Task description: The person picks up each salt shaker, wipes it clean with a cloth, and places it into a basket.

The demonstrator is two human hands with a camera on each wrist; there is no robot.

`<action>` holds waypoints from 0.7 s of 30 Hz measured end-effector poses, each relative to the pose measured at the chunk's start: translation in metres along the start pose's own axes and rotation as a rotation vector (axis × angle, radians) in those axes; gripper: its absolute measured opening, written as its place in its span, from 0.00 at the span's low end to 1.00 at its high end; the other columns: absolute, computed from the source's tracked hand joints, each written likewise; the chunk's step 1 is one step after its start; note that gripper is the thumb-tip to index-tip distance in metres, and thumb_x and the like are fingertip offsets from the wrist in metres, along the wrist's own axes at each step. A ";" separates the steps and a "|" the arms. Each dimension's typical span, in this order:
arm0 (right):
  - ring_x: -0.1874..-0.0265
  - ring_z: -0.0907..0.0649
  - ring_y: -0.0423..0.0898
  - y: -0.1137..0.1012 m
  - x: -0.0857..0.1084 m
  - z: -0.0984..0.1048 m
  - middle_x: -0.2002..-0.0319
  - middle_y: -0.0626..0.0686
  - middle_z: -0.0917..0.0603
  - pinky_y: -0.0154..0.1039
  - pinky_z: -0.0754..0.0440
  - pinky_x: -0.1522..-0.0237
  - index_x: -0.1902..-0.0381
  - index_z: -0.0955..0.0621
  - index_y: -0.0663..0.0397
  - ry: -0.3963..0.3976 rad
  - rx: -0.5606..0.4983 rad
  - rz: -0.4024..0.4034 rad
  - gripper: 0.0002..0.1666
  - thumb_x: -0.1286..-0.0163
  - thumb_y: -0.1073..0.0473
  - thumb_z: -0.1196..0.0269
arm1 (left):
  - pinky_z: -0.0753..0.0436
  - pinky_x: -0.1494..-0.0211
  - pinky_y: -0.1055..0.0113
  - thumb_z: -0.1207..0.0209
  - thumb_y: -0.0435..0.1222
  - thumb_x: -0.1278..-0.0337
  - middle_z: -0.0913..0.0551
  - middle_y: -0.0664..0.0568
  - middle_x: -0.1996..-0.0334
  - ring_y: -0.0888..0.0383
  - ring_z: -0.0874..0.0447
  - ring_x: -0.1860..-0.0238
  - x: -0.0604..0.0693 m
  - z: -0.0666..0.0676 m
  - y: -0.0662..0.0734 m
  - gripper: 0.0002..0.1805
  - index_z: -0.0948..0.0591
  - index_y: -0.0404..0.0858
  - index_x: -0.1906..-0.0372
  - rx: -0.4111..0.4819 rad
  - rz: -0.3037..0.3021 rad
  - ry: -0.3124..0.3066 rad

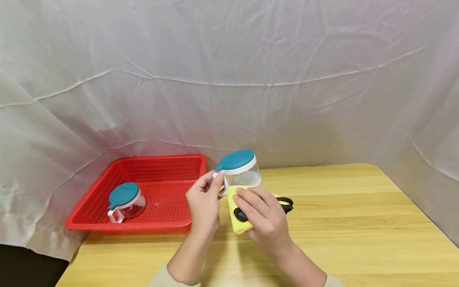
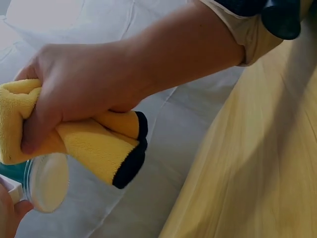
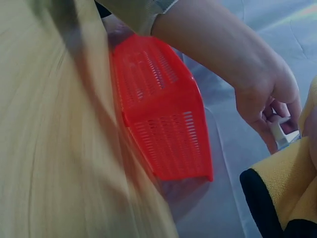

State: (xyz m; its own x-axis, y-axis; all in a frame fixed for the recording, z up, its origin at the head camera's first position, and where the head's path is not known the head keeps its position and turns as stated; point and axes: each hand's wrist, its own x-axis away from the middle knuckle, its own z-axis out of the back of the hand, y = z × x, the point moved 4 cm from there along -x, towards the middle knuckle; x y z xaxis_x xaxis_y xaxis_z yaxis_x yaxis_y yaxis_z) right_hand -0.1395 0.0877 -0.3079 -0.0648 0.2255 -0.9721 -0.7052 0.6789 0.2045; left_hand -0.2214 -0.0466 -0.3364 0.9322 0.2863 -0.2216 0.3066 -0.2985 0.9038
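Observation:
My left hand grips the white handle of a clear jar with a blue flip lid. The jar is tilted and held above the table. In my right hand is a folded yellow towel with black edging, held against the near side of the jar. In the left wrist view the towel bunches under the right hand, and the jar's round clear base shows below it. The right wrist view has the left fingers around the handle, close to the towel.
A red perforated basket stands at the left of the wooden table. Inside it a second jar with a blue lid lies tilted, its handle toward me. Grey-white cloth hangs behind the table and along its sides.

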 end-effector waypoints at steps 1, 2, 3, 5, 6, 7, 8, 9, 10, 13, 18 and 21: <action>0.65 0.16 0.55 -0.001 0.000 -0.001 0.62 0.57 0.12 0.42 0.17 0.60 0.62 0.13 0.63 -0.003 -0.010 0.004 0.11 0.33 0.67 0.42 | 0.13 0.66 0.67 0.32 0.35 0.44 0.15 0.49 0.70 0.59 0.16 0.69 -0.001 0.001 0.000 0.13 0.14 0.31 0.56 0.013 0.021 0.005; 0.65 0.16 0.55 -0.001 0.001 -0.001 0.62 0.58 0.12 0.42 0.17 0.59 0.62 0.13 0.64 -0.004 -0.025 0.006 0.11 0.33 0.68 0.42 | 0.13 0.66 0.66 0.32 0.35 0.43 0.15 0.49 0.70 0.59 0.15 0.69 -0.002 0.001 -0.001 0.13 0.14 0.31 0.56 0.031 0.043 0.008; 0.65 0.16 0.55 -0.001 0.001 -0.001 0.62 0.58 0.12 0.42 0.17 0.59 0.62 0.13 0.64 -0.001 -0.046 0.001 0.11 0.33 0.68 0.42 | 0.13 0.67 0.66 0.32 0.35 0.43 0.15 0.49 0.70 0.59 0.15 0.68 -0.003 0.001 -0.001 0.13 0.15 0.31 0.56 0.054 0.065 0.009; 0.64 0.16 0.56 0.001 0.002 0.000 0.61 0.60 0.12 0.41 0.16 0.56 0.62 0.13 0.66 0.017 -0.096 -0.021 0.11 0.33 0.68 0.42 | 0.13 0.67 0.64 0.33 0.35 0.41 0.16 0.51 0.71 0.59 0.15 0.68 -0.004 0.002 -0.001 0.12 0.15 0.32 0.56 0.105 0.106 0.003; 0.64 0.16 0.56 0.002 0.003 0.001 0.61 0.61 0.12 0.41 0.16 0.55 0.62 0.14 0.67 0.033 -0.119 -0.039 0.10 0.33 0.68 0.41 | 0.13 0.67 0.64 0.34 0.35 0.41 0.16 0.51 0.72 0.60 0.16 0.68 -0.005 0.001 -0.001 0.10 0.15 0.33 0.57 0.134 0.125 -0.005; 0.63 0.16 0.57 0.004 0.003 0.001 0.61 0.61 0.13 0.40 0.17 0.53 0.62 0.14 0.68 0.051 -0.141 -0.059 0.10 0.33 0.68 0.41 | 0.13 0.67 0.64 0.34 0.35 0.40 0.16 0.52 0.73 0.61 0.17 0.69 -0.005 0.001 -0.002 0.09 0.14 0.34 0.58 0.158 0.143 -0.014; 0.63 0.16 0.57 0.006 0.003 0.003 0.61 0.62 0.13 0.40 0.17 0.52 0.62 0.14 0.69 0.079 -0.159 -0.080 0.09 0.33 0.68 0.39 | 0.12 0.67 0.64 0.35 0.35 0.39 0.17 0.53 0.73 0.61 0.17 0.69 -0.006 0.000 -0.001 0.07 0.14 0.35 0.59 0.184 0.157 -0.028; 0.63 0.16 0.57 0.008 0.004 0.004 0.61 0.63 0.13 0.39 0.17 0.50 0.63 0.14 0.70 0.106 -0.171 -0.104 0.09 0.33 0.67 0.38 | 0.12 0.66 0.63 0.36 0.34 0.38 0.17 0.53 0.74 0.62 0.18 0.70 -0.006 0.000 -0.001 0.06 0.14 0.36 0.60 0.209 0.170 -0.041; 0.63 0.17 0.57 0.010 0.004 0.005 0.61 0.64 0.14 0.38 0.17 0.50 0.63 0.15 0.71 0.132 -0.178 -0.125 0.09 0.33 0.66 0.37 | 0.12 0.65 0.63 0.37 0.34 0.37 0.17 0.53 0.74 0.62 0.18 0.70 -0.006 -0.001 -0.001 0.05 0.14 0.37 0.62 0.230 0.183 -0.053; 0.62 0.17 0.58 0.016 0.006 0.008 0.62 0.65 0.14 0.36 0.18 0.48 0.63 0.15 0.73 0.191 -0.181 -0.183 0.11 0.34 0.64 0.34 | 0.12 0.62 0.60 0.38 0.34 0.36 0.18 0.53 0.74 0.62 0.19 0.70 -0.006 -0.001 -0.001 0.04 0.14 0.39 0.63 0.275 0.208 -0.082; 0.60 0.16 0.56 0.028 0.014 0.011 0.62 0.66 0.15 0.33 0.18 0.47 0.61 0.16 0.74 0.214 -0.167 -0.329 0.15 0.32 0.61 0.35 | 0.12 0.60 0.60 0.38 0.35 0.36 0.18 0.52 0.70 0.61 0.20 0.68 -0.006 -0.001 0.000 0.06 0.14 0.38 0.61 0.280 0.217 -0.102; 0.57 0.15 0.54 0.038 0.020 0.014 0.59 0.66 0.15 0.34 0.18 0.46 0.58 0.16 0.73 0.201 -0.189 -0.450 0.14 0.36 0.64 0.33 | 0.12 0.60 0.60 0.39 0.35 0.35 0.18 0.52 0.70 0.61 0.21 0.68 -0.007 -0.001 0.001 0.06 0.14 0.38 0.60 0.278 0.218 -0.108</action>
State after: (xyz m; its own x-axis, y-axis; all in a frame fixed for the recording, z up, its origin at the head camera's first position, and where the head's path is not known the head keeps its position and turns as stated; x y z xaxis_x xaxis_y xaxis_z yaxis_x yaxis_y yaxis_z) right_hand -0.1574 0.1274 -0.3180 0.1524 -0.2106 -0.9656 -0.8086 0.5352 -0.2444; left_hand -0.2273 -0.0479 -0.3335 0.9917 0.0952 -0.0859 0.1255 -0.5819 0.8035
